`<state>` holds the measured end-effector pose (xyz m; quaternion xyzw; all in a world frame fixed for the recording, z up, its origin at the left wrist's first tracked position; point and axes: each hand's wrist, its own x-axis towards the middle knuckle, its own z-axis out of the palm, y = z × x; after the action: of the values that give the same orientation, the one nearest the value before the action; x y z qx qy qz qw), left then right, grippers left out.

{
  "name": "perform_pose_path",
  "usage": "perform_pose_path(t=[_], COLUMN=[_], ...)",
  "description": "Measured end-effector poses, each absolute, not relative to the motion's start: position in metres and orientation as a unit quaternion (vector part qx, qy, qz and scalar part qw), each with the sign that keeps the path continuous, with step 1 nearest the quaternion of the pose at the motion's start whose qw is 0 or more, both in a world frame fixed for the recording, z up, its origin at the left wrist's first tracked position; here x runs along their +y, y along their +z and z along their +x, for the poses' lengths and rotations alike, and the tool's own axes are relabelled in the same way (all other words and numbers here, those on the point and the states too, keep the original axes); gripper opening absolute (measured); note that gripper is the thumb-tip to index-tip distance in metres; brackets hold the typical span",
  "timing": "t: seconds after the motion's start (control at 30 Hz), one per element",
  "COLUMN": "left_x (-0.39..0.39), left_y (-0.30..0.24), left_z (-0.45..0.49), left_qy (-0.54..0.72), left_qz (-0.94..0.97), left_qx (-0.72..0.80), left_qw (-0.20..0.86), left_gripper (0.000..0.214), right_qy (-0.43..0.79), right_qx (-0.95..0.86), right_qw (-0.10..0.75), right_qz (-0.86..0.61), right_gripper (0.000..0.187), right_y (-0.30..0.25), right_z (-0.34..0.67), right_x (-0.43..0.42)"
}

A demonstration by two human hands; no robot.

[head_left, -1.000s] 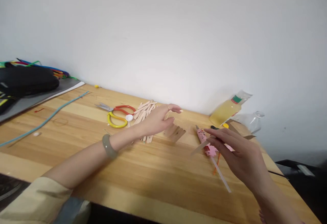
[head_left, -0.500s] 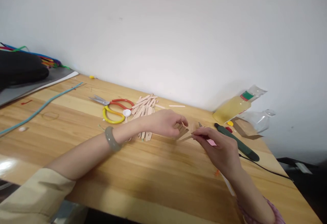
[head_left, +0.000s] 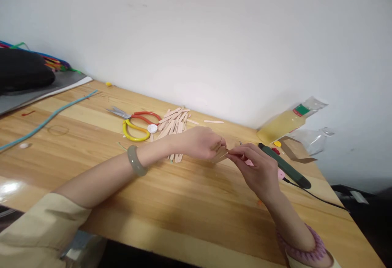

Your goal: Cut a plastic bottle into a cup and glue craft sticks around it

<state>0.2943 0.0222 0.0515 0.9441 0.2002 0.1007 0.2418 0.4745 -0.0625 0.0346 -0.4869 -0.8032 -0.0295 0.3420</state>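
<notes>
Over the middle of the table, my left hand (head_left: 202,143) has its fingers curled around a small piece of thin, flat wooden sticks (head_left: 220,154), which lie side by side in shadow. The piece's inner part is hidden behind the fingers. From the right, my right hand (head_left: 259,170) pinches thumb and forefinger at the end of a stick, touching the same piece. Behind my left wrist lies a loose pile of craft sticks (head_left: 173,125). Left of that pile are scissors (head_left: 136,125) with one red and one yellow handle, and a small white round cap (head_left: 152,129).
Right of my right hand lies a dark green pen-like tool (head_left: 286,166) with a black cord. Behind it are a yellow liquid bottle (head_left: 280,127), a clear bottle (head_left: 317,141) and bent cardboard (head_left: 295,153). A blue pipe cleaner (head_left: 50,123) stretches across the left.
My right hand has shifted slightly left, its fingertips now against the sticks at my left hand. A pink round thing beside the green tool has come into sight. The view has shifted slightly.
</notes>
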Motion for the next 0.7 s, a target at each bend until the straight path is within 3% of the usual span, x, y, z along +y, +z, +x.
perform_pose_path(t=[0.23,0.43,0.7], left_x=[0.023,0.029,0.047], left_y=[0.046,0.054,0.052], left_z=[0.295,0.288,0.273], left_qy=[0.105,0.094,0.064], left_qz=[0.945,0.95,0.973], left_qx=[0.194,0.181,0.179], left_qw=[0.242,0.238,0.134], left_gripper=[0.022,0.033,0.023], right_qy=[-0.054,-0.054,-0.025], right_qx=[-0.778,-0.827,-0.852], right_qw=[0.34,0.248,0.199], right_qz=[-0.526,-0.502,-0.483], right_gripper=[0.012,0.024,0.005], right_y=[0.029,0.026,0.027], right_z=[0.479,0.491,0.492], right_x=[-0.058,-0.053,-0.048])
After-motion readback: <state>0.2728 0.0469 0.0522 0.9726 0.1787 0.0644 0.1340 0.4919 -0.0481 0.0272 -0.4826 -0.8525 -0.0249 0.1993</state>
